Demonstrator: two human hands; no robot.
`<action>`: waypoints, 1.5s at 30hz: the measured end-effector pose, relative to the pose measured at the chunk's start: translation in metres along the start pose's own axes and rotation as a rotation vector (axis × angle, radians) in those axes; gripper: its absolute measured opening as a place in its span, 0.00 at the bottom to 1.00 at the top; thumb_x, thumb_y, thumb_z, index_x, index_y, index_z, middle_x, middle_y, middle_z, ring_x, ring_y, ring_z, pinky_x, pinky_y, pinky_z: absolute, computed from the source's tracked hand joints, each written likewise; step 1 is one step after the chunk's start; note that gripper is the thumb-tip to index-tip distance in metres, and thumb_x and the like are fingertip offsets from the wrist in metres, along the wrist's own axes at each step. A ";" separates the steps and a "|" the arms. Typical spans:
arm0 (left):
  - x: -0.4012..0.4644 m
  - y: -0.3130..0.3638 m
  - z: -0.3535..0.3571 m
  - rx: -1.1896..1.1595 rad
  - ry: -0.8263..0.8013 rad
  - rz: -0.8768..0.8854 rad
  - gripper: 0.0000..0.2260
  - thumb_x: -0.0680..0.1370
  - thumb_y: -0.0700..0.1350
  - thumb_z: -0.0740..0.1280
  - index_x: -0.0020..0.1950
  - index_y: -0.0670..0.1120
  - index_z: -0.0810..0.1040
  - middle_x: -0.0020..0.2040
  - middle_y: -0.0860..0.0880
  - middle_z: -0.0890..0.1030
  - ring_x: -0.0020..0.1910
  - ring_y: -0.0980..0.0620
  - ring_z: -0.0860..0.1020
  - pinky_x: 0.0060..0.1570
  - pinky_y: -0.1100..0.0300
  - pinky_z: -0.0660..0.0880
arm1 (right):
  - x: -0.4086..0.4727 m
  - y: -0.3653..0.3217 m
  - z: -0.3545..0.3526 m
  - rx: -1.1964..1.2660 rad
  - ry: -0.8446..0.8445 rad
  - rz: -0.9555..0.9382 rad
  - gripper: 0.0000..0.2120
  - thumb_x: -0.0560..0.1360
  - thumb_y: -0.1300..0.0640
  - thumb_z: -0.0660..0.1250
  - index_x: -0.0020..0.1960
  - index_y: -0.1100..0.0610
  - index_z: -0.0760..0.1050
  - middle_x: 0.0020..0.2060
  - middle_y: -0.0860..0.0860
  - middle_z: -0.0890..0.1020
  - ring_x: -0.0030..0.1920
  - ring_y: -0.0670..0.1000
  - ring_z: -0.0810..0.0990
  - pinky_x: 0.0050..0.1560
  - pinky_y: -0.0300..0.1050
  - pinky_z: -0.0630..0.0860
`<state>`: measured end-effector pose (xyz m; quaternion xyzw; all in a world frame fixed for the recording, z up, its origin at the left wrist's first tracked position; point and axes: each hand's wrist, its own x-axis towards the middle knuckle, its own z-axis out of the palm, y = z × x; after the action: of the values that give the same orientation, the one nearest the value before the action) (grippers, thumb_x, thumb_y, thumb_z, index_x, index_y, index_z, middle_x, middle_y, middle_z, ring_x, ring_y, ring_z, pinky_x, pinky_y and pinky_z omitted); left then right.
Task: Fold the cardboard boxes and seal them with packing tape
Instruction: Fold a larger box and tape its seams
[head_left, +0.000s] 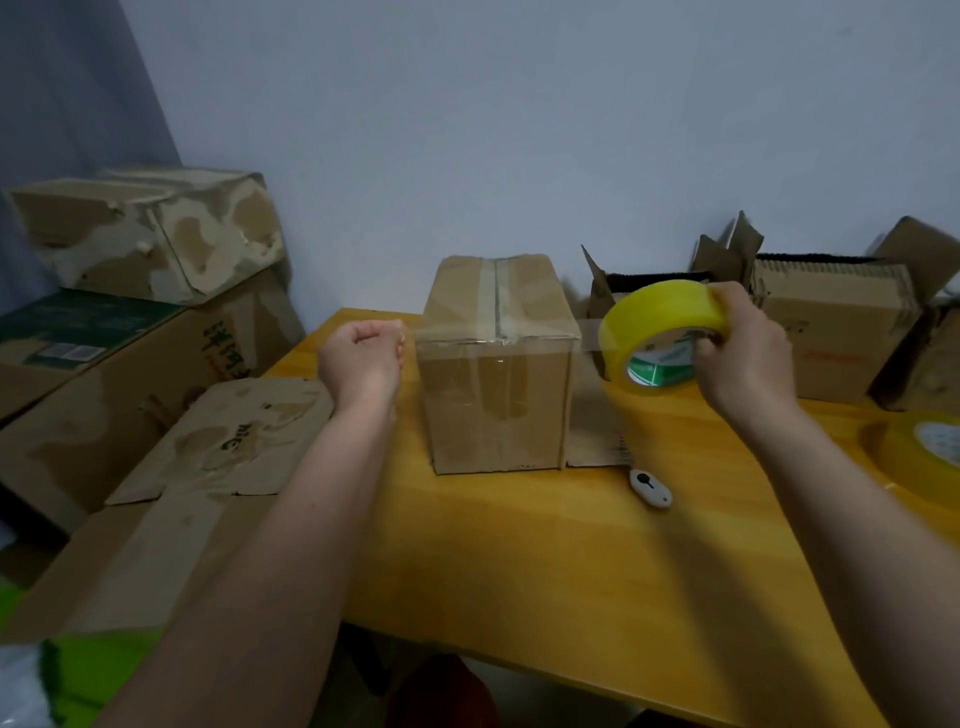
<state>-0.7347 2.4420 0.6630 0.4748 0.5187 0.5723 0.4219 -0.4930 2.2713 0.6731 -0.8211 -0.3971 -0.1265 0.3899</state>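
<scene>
A closed brown cardboard box (498, 364) stands upright on the yellow wooden table (571, 571), with tape along its top seam. My right hand (743, 348) grips a yellow roll of packing tape (660, 332) just right of the box. A clear strip of tape runs from the roll across the box's upper front edge to my left hand (363, 353), which is closed in a fist on the tape's end at the box's left side.
A small white cutter (650, 487) lies on the table in front of the box. A second tape roll (919, 452) sits at the right edge. Open boxes (831, 332) stand behind on the right. Stacked and flattened cartons (145, 234) fill the left.
</scene>
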 end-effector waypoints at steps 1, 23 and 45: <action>0.004 0.002 0.003 0.022 0.004 0.006 0.04 0.75 0.43 0.71 0.41 0.45 0.82 0.35 0.51 0.82 0.33 0.55 0.77 0.32 0.65 0.72 | 0.003 -0.002 0.001 -0.030 -0.007 -0.002 0.18 0.76 0.64 0.62 0.65 0.54 0.67 0.52 0.61 0.77 0.52 0.65 0.75 0.45 0.57 0.74; 0.018 -0.035 0.003 0.276 -0.109 0.136 0.12 0.78 0.36 0.65 0.61 0.43 0.77 0.53 0.49 0.80 0.48 0.55 0.78 0.39 0.73 0.70 | -0.001 0.006 0.061 0.069 -0.194 0.060 0.11 0.76 0.65 0.63 0.55 0.56 0.66 0.41 0.54 0.73 0.43 0.59 0.74 0.42 0.59 0.75; -0.013 -0.006 -0.021 0.898 -0.223 0.601 0.11 0.82 0.46 0.59 0.58 0.49 0.80 0.58 0.49 0.78 0.61 0.47 0.73 0.60 0.53 0.70 | -0.061 -0.026 0.065 0.441 -0.441 -0.070 0.15 0.77 0.62 0.65 0.56 0.49 0.62 0.43 0.45 0.73 0.42 0.44 0.74 0.34 0.38 0.69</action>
<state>-0.7524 2.4260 0.6554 0.7931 0.5056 0.3363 0.0484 -0.5589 2.2954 0.6124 -0.7104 -0.5180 0.1304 0.4584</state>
